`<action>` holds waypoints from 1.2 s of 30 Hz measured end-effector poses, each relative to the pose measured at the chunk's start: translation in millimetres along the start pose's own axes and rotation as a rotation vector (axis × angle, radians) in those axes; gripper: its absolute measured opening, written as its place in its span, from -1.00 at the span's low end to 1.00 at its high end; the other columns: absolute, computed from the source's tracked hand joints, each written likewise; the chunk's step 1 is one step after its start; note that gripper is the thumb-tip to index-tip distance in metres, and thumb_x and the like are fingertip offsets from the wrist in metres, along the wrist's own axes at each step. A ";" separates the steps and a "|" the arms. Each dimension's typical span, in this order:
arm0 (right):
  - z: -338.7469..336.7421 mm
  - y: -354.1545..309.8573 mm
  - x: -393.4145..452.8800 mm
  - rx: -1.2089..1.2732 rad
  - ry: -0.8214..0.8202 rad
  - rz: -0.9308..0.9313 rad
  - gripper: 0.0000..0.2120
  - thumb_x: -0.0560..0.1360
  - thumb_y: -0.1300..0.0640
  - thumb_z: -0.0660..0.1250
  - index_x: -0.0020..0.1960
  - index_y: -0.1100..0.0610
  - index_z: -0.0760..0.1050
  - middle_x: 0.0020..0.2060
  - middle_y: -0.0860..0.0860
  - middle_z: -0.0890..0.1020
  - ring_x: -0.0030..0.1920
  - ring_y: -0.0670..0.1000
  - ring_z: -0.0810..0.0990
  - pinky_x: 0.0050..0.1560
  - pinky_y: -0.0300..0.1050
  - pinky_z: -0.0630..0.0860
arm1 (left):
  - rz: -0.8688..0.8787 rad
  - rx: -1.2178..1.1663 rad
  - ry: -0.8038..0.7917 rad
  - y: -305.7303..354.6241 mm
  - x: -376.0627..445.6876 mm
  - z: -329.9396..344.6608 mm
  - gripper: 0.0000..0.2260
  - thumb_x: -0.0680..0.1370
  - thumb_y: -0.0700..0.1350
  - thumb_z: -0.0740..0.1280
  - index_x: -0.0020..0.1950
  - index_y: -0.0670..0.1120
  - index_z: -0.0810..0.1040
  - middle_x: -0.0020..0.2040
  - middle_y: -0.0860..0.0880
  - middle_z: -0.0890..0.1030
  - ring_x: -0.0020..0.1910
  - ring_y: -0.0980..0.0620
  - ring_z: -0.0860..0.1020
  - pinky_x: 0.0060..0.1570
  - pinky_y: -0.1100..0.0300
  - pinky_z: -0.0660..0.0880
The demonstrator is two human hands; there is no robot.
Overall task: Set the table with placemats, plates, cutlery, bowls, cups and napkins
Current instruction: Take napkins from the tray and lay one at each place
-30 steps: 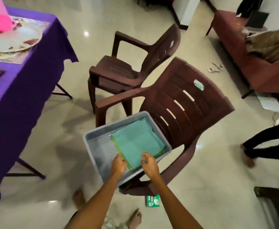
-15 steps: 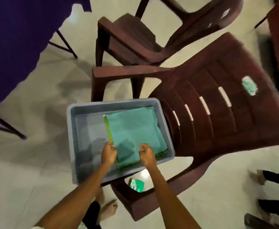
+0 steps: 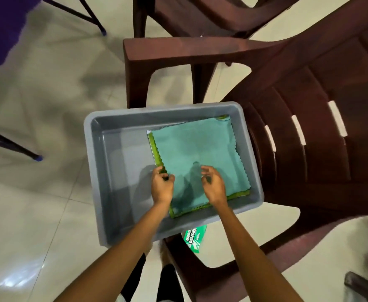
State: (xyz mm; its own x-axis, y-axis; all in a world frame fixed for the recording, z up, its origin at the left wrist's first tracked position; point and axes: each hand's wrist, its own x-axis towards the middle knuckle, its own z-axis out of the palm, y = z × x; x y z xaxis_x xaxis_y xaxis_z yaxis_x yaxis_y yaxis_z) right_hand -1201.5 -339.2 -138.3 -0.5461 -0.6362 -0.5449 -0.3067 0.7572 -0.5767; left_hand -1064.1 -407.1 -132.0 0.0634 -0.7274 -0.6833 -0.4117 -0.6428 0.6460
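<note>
A grey plastic tub (image 3: 113,171) rests on the seat of a dark brown plastic chair (image 3: 309,105). Inside it, against the right wall, lies a stack of teal napkins (image 3: 200,147) with green zigzag edges showing underneath. My left hand (image 3: 162,186) pinches the stack's left edge near its front corner. Just above the top napkin's front part, my right hand (image 3: 214,185) hovers with its fingers curled and spread, holding nothing.
A second brown chair (image 3: 189,16) stands behind the first. The purple tablecloth (image 3: 2,25) and dark table legs (image 3: 10,147) are at the left. A green packet (image 3: 195,238) lies on the tiled floor under the chair.
The view has dropped and closed in on the tub. My left hand has taken the napkin stack's left edge between its fingers; my right hand has lifted slightly off the cloth.
</note>
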 end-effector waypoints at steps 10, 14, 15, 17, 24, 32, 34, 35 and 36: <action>-33.7 -2.1 15.2 0.144 0.148 -0.004 -0.76 0.55 0.33 0.21 0.14 0.10 0.49 0.00 -0.01 0.56 0.08 0.04 0.56 0.12 -0.11 0.49 | 0.004 -0.096 0.006 4.4 8.5 -11.9 -0.84 0.49 -0.15 0.41 0.00 -0.22 0.60 -0.13 -0.20 0.63 -0.16 -0.16 0.57 -0.15 0.16 0.41; -38.2 -3.7 19.0 0.126 0.249 -0.034 -0.74 0.52 0.36 0.20 0.15 0.16 0.50 0.02 0.02 0.56 0.04 0.05 0.55 0.01 -0.21 0.42 | 0.137 -0.104 0.078 -3.1 8.9 -49.2 -0.96 0.52 -0.24 0.35 -0.11 -0.17 0.51 -0.23 -0.09 0.52 -0.20 0.00 0.45 -0.26 0.25 0.38; -36.5 -2.5 20.7 0.091 0.257 -0.039 -0.72 0.51 0.35 0.21 0.16 0.14 0.51 0.06 0.04 0.56 0.03 0.06 0.55 0.01 -0.18 0.43 | 0.145 -0.121 0.091 -9.4 12.7 -60.4 -0.94 0.52 -0.27 0.34 -0.13 -0.17 0.50 -0.24 -0.10 0.51 -0.20 0.00 0.43 -0.28 0.28 0.37; -32.8 -0.1 25.4 0.010 0.256 -0.050 -0.71 0.49 0.30 0.25 0.18 0.09 0.51 0.13 0.09 0.53 0.06 0.12 0.55 0.05 -0.06 0.49 | 0.136 -0.123 0.105 -18.6 20.7 -79.7 -0.90 0.52 -0.29 0.34 -0.18 -0.16 0.48 -0.28 -0.10 0.50 -0.21 -0.02 0.43 -0.25 0.19 0.38; -26.6 10.6 56.2 -0.046 0.145 0.160 -0.69 0.53 0.06 0.32 0.24 0.14 0.49 0.16 0.16 0.55 0.19 0.20 0.50 0.13 0.00 0.45 | 0.124 -0.053 -0.060 -9.5 27.6 -89.5 -0.94 0.50 -0.33 0.34 -0.11 -0.20 0.51 -0.32 0.00 0.52 -0.42 0.20 0.50 -0.45 0.49 0.39; -19.1 13.5 77.6 -0.035 0.219 0.271 -0.66 0.46 0.03 0.39 0.18 0.13 0.45 0.12 0.18 0.58 0.18 0.22 0.51 0.08 0.03 0.46 | 0.007 -0.055 -0.001 -4.2 32.3 -81.0 -0.83 0.54 -0.18 0.35 -0.25 -0.09 0.48 -0.40 -0.06 0.46 -0.62 0.25 0.43 -0.60 0.42 0.32; -15.6 15.1 80.5 -0.033 0.206 0.257 -0.76 0.46 0.05 0.40 0.07 0.12 0.52 0.10 0.19 0.59 0.16 0.22 0.52 0.08 0.02 0.48 | -0.003 -0.054 -0.009 -1.2 30.0 -82.6 -0.85 0.54 -0.16 0.35 -0.23 -0.09 0.49 -0.39 -0.04 0.47 -0.63 0.24 0.43 -0.61 0.41 0.31; -15.5 14.9 81.5 -0.022 0.195 0.244 -0.81 0.46 0.07 0.40 0.03 0.13 0.55 0.09 0.19 0.60 0.14 0.21 0.53 0.08 0.00 0.47 | -0.013 -0.056 -0.016 0.2 28.9 -83.2 -0.87 0.54 -0.15 0.35 -0.20 -0.10 0.50 -0.38 -0.04 0.47 -0.63 0.24 0.42 -0.61 0.40 0.31; -15.2 14.3 82.0 0.006 0.188 0.232 -0.83 0.46 0.10 0.40 0.00 0.15 0.57 0.06 0.19 0.61 0.11 0.20 0.55 0.06 -0.02 0.47 | -0.019 -0.054 -0.021 1.1 27.2 -86.1 -0.87 0.54 -0.13 0.35 -0.19 -0.10 0.51 -0.38 -0.03 0.48 -0.63 0.24 0.42 -0.61 0.40 0.31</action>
State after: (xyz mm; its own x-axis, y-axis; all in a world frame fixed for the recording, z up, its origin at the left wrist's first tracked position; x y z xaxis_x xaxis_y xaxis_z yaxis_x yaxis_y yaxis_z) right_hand -1262.5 -378.4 -182.0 -0.7363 -0.4073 -0.5404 -0.1527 0.8780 -0.4536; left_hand -984.6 -448.2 -120.6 0.0518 -0.7099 -0.7024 -0.3606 -0.6692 0.6498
